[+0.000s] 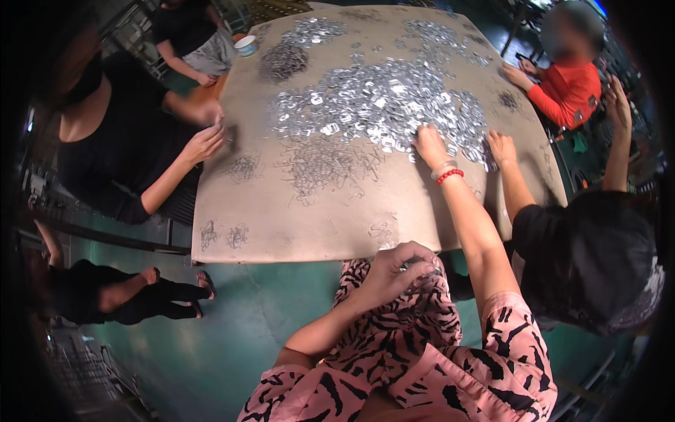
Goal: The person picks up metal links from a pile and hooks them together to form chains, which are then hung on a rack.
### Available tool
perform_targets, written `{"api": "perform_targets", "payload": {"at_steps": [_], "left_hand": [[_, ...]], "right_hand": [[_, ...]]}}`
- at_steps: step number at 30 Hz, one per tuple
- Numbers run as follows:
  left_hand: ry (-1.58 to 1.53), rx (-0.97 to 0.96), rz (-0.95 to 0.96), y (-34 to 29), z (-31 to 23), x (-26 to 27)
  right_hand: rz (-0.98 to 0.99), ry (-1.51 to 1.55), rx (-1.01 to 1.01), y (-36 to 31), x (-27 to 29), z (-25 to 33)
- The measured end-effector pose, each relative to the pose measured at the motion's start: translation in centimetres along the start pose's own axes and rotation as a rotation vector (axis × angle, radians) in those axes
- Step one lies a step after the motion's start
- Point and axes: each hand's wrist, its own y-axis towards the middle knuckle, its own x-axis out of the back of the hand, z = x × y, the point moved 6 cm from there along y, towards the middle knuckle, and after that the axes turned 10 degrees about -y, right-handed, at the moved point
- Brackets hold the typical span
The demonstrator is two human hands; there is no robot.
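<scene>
The heap of shiny metal pieces point(373, 98) stretches nine to three o'clock across the table point(281, 235), its middle at eleven from the nearer right hand point(430, 145), whose grip I can't tell, nor the curled left hand's point(402, 273), back at six.

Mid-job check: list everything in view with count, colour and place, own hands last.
Table: one, tan, centre
Flat metal pieces: too many to count, silver, mid-table and far side
Thin wire pieces: uncounted, grey, mainly nearer half
Dark heap: one, dark grey, far left of table
Tub: one, whitish, far-left table edge
Co-workers: at least five, mostly black, one red top, both sides
Floor: one, green, below
Beaded bracelet: one, red, right wrist
Left hand: one, bare, above lap
Right hand: one, bare, at silver pieces
</scene>
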Motion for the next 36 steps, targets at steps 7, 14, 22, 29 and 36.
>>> {"api": "perform_targets", "payload": {"at_steps": [7,14,22,29,36], "left_hand": [[0.083,-0.085,-0.04,0.4,-0.9,0.1],[0.12,-0.173,-0.165,0.3,-0.7,1.2],[0.285,-0.211,-0.219,1.4,0.1,0.5],[0.589,-0.243,-0.28,-0.6,0.0,1.1],[0.463,-0.254,-0.39,0.6,3.6,5.1]], "right_hand": [[-0.097,-0.125,-0.014,0.2,0.5,-1.4],[0.092,0.945,-0.338,-13.5,9.6,3.4],[-0.13,1.202,-0.217,-22.6,15.8,7.4],[-0.115,1.283,-0.263,-23.1,14.2,8.6],[-0.184,1.464,-0.432,-24.9,13.4,6.3]]}}
